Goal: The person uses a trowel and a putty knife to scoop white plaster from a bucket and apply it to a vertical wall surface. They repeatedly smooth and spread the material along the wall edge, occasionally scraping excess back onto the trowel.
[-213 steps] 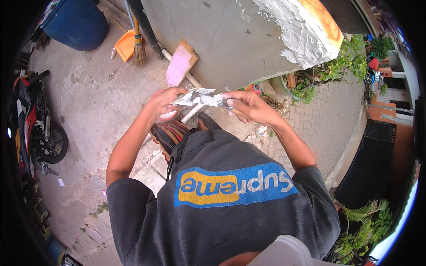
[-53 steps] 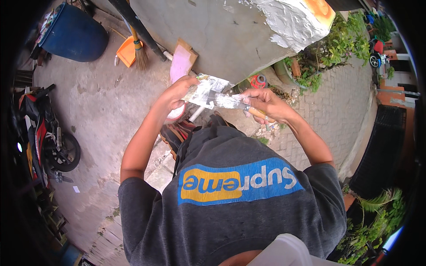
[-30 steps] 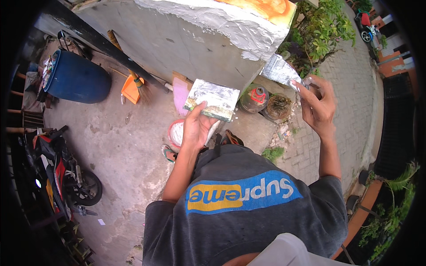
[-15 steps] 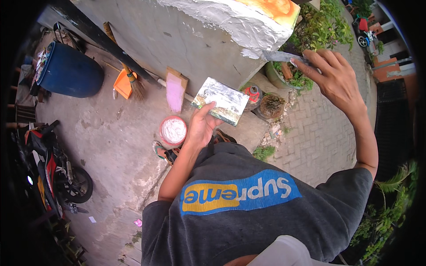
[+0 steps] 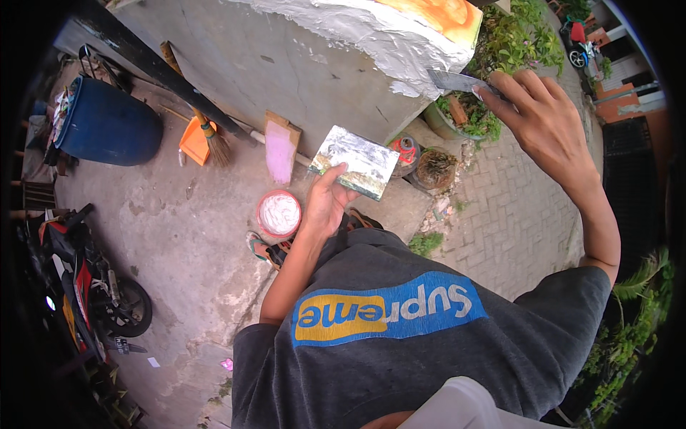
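My right hand [image 5: 547, 132] grips a putty knife [image 5: 454, 81] by its handle. The blade meets the right edge of the wall [image 5: 300, 79], where wet white plaster [image 5: 371, 50] coats the upper part; whether it presses on the plaster is hard to tell. Lower down and to the left, my left hand [image 5: 327, 204] holds a flat rectangular board [image 5: 357, 159] smeared with white plaster. Its thumb rests on top and the other fingers are mostly hidden underneath. A round reddish tub [image 5: 279, 214] of white paste stands on the ground beside my feet.
A pink-faced board [image 5: 281, 151] leans at the wall's foot, near a broom [image 5: 216, 146], an orange dustpan [image 5: 194, 141] and a blue barrel [image 5: 107, 123]. Potted plants [image 5: 437, 169] stand by the wall's right corner. A motorbike [image 5: 107, 297] is parked at left.
The putty knife has shifted slightly up along the wall's right edge, with my right hand tilting a little. My left hand keeps the board in nearly the same place.
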A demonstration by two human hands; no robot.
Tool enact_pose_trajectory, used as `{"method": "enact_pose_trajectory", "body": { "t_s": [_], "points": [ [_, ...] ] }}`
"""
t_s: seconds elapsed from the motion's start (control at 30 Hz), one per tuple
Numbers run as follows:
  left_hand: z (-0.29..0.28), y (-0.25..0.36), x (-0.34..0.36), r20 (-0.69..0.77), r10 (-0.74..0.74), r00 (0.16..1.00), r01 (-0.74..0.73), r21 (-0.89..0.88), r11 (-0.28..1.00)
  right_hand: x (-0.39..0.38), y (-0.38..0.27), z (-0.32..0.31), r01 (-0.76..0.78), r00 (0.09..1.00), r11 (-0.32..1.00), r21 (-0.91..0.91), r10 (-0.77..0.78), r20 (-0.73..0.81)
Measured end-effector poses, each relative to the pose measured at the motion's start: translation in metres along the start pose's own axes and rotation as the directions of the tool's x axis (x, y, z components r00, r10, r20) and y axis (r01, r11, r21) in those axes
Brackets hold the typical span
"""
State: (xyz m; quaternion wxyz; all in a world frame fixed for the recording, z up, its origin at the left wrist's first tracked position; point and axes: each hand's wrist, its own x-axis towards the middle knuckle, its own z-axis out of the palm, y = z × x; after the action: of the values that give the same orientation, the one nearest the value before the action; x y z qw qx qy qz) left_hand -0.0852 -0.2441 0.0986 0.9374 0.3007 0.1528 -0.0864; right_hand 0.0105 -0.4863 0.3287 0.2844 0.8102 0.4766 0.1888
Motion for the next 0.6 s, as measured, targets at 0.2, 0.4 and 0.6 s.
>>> {"method": "enact_pose_trajectory", "body": {
  "t_s": [0.2,0.4,0.6],
  "points": [
    [0.000,0.000,0.001,0.008,-0.002,1.000,0.002,-0.043,0.999,0.000,0.006,-0.019,-0.073,0.996,0.996,-0.056,0.069,-0.060],
    [0.000,0.000,0.001,-0.001,0.001,1.000,-0.001,-0.070,0.998,-0.006,0.008,-0.035,-0.123,0.980,0.985,-0.123,0.101,-0.170],
    [0.000,0.001,0.003,0.006,-0.026,1.000,0.026,-0.065,0.998,0.000,-0.006,-0.009,-0.061,0.994,0.996,0.061,0.066,-0.085]
  ]
}}
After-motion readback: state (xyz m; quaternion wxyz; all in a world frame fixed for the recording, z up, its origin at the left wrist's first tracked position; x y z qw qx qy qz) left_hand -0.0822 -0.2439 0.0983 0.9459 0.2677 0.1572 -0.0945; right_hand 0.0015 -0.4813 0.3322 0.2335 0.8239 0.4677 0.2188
